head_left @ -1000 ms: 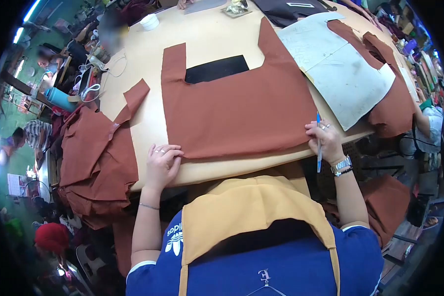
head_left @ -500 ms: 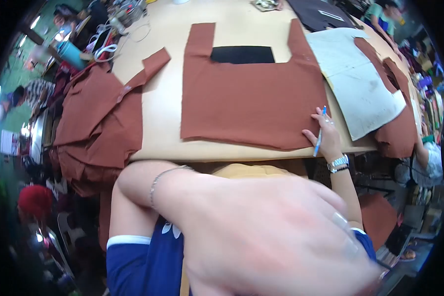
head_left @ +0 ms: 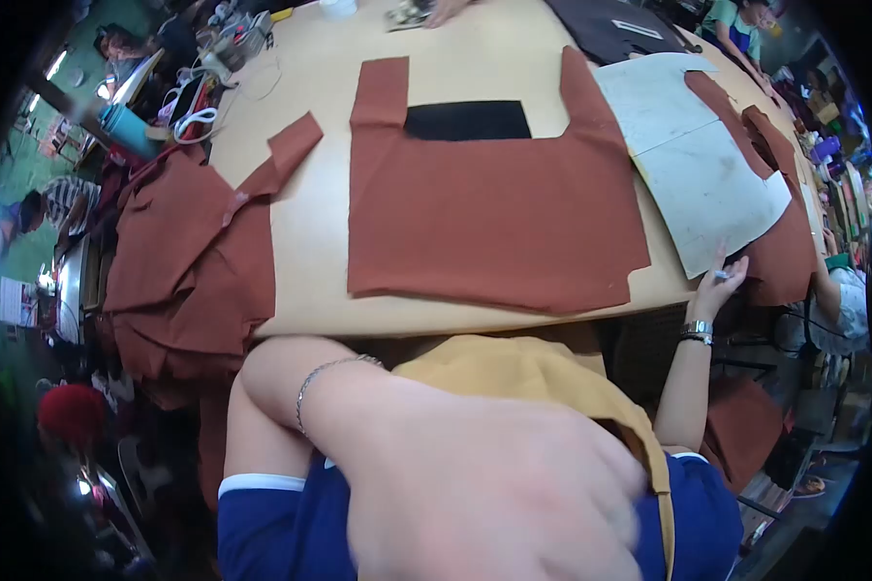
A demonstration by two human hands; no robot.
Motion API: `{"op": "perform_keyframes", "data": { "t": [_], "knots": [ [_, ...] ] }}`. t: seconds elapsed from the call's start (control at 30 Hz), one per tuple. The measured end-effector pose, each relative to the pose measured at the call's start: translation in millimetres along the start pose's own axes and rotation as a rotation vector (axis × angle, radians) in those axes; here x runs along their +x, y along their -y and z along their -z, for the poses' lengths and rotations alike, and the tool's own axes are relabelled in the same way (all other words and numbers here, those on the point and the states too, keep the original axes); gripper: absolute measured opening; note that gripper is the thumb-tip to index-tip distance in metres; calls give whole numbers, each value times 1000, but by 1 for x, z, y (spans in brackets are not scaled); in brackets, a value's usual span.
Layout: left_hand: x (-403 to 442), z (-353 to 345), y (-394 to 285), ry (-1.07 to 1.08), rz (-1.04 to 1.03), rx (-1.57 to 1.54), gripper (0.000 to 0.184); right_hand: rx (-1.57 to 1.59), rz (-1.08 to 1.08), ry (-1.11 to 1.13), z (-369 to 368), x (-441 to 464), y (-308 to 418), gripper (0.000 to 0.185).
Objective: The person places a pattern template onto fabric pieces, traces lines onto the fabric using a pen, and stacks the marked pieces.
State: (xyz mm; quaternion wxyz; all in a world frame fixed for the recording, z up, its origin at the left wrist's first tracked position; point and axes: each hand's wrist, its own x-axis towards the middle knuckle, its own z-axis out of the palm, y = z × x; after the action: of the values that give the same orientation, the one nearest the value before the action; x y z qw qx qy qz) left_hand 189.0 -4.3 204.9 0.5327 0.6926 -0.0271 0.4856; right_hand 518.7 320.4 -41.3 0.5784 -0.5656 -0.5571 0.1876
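My left hand (head_left: 494, 484) is large and blurred close to the camera, raised before my chest. Its fingers are smeared and partly out of frame. At the table's right front edge, my right hand (head_left: 715, 290) holds a pen (head_left: 722, 276), of which only a short pale-blue bit shows. Its fingertips are by the lower edge of a pale pattern sheet (head_left: 707, 174); whether they touch it I cannot tell. In the middle of the table a brown fabric piece (head_left: 494, 223) with two upward straps lies flat. A black rectangle (head_left: 470, 120) lies between those straps.
Rumpled brown fabric (head_left: 194, 261) hangs over the table's left edge. More brown fabric (head_left: 783, 242) lies under the pattern sheet at right. Dark cloth (head_left: 615, 29) lies at the back. Another person's hand (head_left: 448, 10) is at the far edge. A blue-green bottle (head_left: 126, 131) stands at left.
My right hand has moved right, off the central brown fabric to the pattern sheet's lower edge, with the pen still in it. My left hand has shifted down and left in view.
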Motion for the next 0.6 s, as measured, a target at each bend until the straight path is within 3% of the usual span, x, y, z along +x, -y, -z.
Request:
{"op": "perform_keyframes", "data": {
  "t": [0.07,0.1,0.13,0.2,0.27,0.37,0.47,0.6],
  "knots": [
    [-17,15,8,-96,167,201,28,350,-208,-8,-8,-7,19,72],
    [-32,24,16,-173,311,486,27,520,-313,-23,-5,-11,25,72],
    [-54,31,27,-211,475,1034,23,592,-267,5,-4,-5,12,73],
    [-111,38,48,-292,797,1487,37,655,-372,8,-8,-1,45,65],
    [-166,34,54,-502,953,1556,40,669,-528,115,-9,14,68,53],
    [-205,25,53,-623,1003,1611,31,611,-371,225,-15,33,91,44],
    [-220,28,61,-705,927,1567,23,544,-152,214,-10,53,137,37],
    [-226,34,63,-747,954,1500,21,242,224,61,11,72,197,33]
  ]
}}
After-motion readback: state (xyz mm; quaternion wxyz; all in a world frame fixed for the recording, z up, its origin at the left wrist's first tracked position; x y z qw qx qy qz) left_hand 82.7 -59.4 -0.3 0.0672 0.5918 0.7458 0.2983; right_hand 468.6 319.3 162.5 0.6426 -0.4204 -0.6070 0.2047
